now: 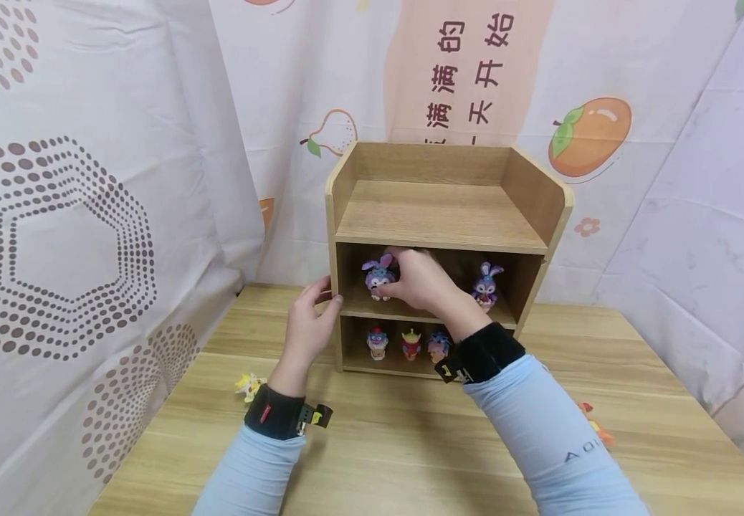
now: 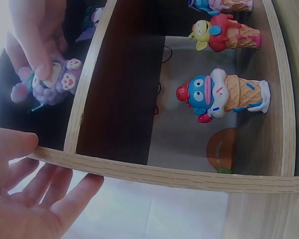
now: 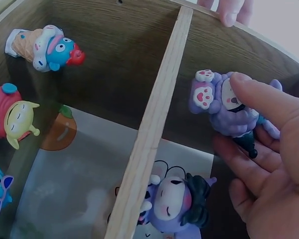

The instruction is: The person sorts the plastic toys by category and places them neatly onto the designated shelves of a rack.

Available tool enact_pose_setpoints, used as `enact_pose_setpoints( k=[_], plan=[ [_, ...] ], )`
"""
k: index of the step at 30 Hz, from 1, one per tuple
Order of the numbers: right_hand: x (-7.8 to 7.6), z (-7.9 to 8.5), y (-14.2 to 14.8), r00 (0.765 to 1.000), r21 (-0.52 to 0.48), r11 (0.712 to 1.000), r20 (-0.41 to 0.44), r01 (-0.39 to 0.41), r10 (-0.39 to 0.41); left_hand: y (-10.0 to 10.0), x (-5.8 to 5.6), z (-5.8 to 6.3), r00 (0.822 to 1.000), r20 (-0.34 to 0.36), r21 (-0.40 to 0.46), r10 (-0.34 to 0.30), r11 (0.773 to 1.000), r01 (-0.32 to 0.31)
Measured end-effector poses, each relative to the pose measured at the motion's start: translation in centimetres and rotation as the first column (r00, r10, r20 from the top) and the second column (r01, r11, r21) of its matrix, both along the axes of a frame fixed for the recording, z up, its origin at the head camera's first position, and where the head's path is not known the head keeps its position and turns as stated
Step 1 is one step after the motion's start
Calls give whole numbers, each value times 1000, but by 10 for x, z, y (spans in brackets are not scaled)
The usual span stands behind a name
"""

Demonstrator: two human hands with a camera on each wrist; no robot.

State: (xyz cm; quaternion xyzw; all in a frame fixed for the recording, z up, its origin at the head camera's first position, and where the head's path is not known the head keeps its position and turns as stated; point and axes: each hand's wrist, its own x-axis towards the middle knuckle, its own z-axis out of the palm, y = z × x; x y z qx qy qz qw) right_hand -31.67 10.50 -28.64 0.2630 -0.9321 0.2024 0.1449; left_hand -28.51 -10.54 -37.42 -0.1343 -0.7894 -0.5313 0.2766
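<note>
My right hand (image 1: 420,283) pinches a purple rabbit figurine (image 1: 380,278) between thumb and fingers, inside the left part of the wooden shelf's (image 1: 443,244) middle compartment. In the right wrist view, the thumb presses the front of the figurine (image 3: 234,107) and its paw-printed feet point toward the divider board (image 3: 157,114). My left hand (image 1: 310,319) grips the shelf's left side panel, thumb at the front edge and fingers along the outside. Another purple rabbit figurine (image 1: 484,287) stands at the right of that compartment. A purple figurine with a dark hood (image 3: 172,204) shows behind the divider.
On the bottom level stand a blue-headed ice-cream-cone figurine (image 1: 377,344), a red and yellow-green one (image 1: 411,345) and a blue and pink one (image 1: 439,345). A yellow figurine (image 1: 250,387) lies on the table (image 1: 372,444) at left, an orange one (image 1: 596,426) at right.
</note>
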Motion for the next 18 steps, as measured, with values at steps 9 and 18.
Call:
enact_pose_setpoints(
  k=[9,18],
  plan=[
    [-6,-3,-5,1000,37,999,-11,6,-5,0,-1,0,1000,-3,1,-6,1000,6],
    [-10,-8,-9,1000,42,999,-5,26,-26,-1,-1,-2,1000,-17,4,-7,1000,7]
  ],
)
